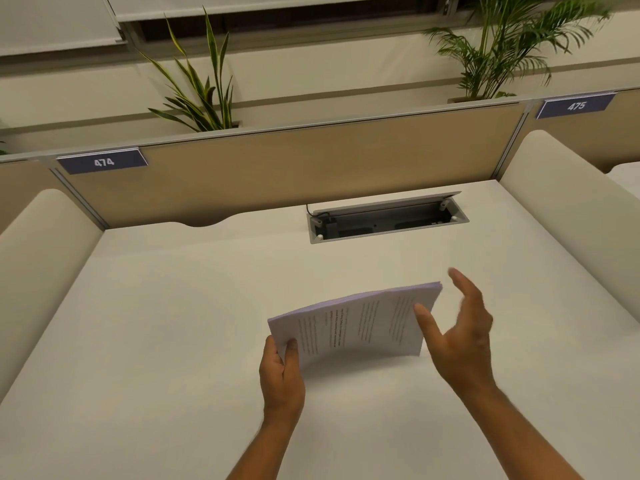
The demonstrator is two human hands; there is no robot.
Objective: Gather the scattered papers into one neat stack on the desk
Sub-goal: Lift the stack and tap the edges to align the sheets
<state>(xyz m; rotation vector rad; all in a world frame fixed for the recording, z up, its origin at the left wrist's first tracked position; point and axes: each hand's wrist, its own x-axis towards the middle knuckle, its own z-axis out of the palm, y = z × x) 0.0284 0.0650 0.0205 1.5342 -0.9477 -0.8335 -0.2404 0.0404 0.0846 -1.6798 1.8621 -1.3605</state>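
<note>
A stack of printed white papers (356,323) is held tilted above the white desk (166,323), its long edge rising toward the right. My left hand (282,375) grips the stack's lower left corner, thumb on top. My right hand (460,334) is open beside the stack's right end, fingers spread and slightly blurred, thumb in front of the sheets' right side; I cannot tell whether it touches them. No loose sheets show elsewhere on the desk.
An open cable tray (388,220) is set into the desk at the back. A tan partition (311,161) with labels 474 and 475 closes the far side, with plants behind it. Cream padded dividers (38,251) (568,202) flank the desk.
</note>
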